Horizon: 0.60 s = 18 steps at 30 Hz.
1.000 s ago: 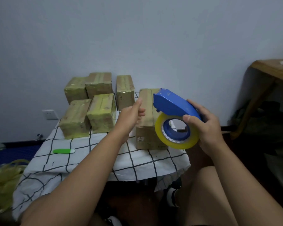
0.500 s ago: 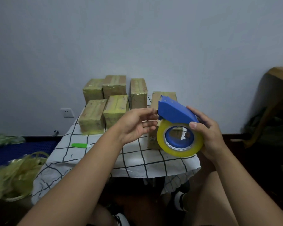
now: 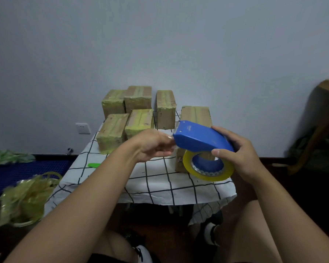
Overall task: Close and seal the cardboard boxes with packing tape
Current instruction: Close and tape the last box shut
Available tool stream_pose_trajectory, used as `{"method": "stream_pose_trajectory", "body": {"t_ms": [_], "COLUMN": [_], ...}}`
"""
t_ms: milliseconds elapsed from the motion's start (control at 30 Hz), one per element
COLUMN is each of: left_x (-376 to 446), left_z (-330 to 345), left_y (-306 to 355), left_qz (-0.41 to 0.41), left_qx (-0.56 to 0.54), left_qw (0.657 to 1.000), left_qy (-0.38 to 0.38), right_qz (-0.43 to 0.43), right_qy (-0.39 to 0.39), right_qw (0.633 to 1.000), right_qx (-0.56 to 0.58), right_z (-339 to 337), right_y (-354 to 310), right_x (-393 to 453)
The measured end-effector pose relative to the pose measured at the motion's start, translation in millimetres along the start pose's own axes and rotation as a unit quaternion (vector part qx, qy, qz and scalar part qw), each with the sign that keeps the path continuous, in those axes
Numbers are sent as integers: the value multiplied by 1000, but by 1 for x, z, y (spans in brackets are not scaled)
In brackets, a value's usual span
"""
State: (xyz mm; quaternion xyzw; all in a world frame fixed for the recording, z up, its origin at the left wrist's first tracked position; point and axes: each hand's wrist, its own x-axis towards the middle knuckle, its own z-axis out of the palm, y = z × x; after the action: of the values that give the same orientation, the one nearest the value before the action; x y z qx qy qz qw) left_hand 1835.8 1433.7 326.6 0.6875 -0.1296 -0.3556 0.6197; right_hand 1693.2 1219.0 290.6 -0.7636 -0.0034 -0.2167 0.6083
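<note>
Checked tabletop (image 3: 156, 179) carries wrapped boxes (image 3: 139, 120); right hand (image 3: 241, 154) clasps the tape dispenser (image 3: 201, 139), left hand (image 3: 154, 145) fingers its front, probably seeking the tape's end.

Left hand (image 3: 154, 146) has reached the tape dispenser's (image 3: 201, 138) front edge.

The right hand (image 3: 241, 156) grips a blue tape dispenser (image 3: 201, 141) above the table (image 3: 156, 185); the left hand's (image 3: 152, 145) fingertips touch its front end, boxes (image 3: 139, 120) behind.
</note>
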Motion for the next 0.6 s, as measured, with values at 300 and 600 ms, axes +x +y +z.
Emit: {"method": "stream_pose_trajectory", "body": {"t_ms": [300,600], "left_x": [28,68], "left_z": [14,16], "left_y": [-2,-20], "left_qz": [47,37], "left_qx": [124,127], "left_qw": [987,982], "left_qy": [94,138], "right_qz": [16,54], "right_qy": [-74,-76], "right_qw": [988,974], "right_qx": [-131,-209], "right_z": [-43,-100], "right_y": [-5,7], "right_x": [15,28]}}
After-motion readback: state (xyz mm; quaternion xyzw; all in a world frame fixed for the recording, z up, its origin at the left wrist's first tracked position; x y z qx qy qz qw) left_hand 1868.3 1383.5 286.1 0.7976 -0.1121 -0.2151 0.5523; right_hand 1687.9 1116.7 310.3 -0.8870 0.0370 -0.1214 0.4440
